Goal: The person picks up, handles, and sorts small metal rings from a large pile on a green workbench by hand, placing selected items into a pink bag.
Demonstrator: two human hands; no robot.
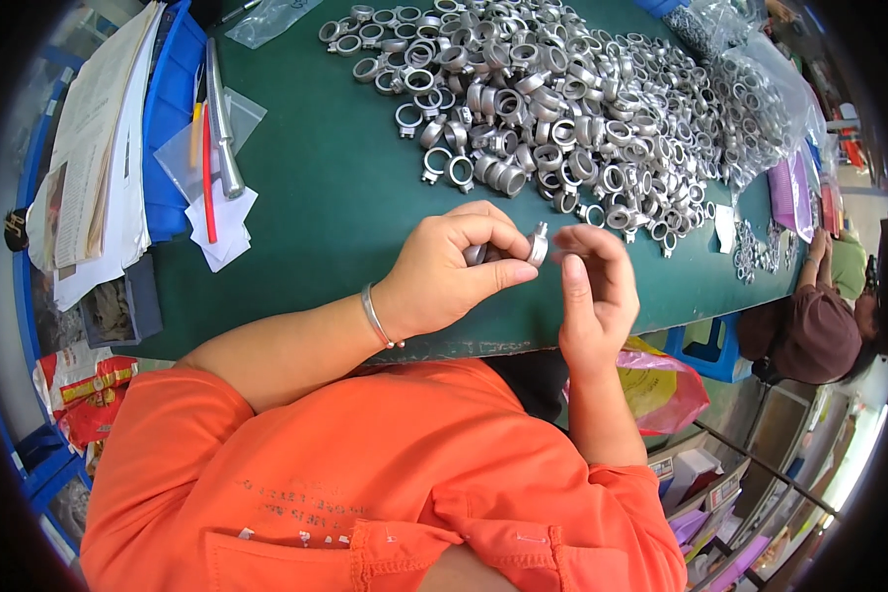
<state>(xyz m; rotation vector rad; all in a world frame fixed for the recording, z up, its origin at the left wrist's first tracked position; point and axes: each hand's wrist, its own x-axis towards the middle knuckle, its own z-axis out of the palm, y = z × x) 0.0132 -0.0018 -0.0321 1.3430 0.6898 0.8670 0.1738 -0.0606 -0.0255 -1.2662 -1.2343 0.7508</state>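
My left hand (436,268) is closed, pinching a grey metal ring (538,247) with a small stub between thumb and forefinger. More grey metal (476,255) shows under its curled fingers, mostly hidden. Just to the right, my right hand (600,301) is raised with thumb and fingers apart, slightly blurred at the tips. It holds nothing that I can see. Beyond both hands, a large heap of similar metal rings (538,109) spreads over the green tabletop (296,178).
At the left stand a blue tray (168,128) and a stack of papers (84,148). A red pen (208,187) and a metal rod (219,128) lie beside them. Clear plastic bags (779,99) edge the heap at right. Another person (814,331) sits at the far right.
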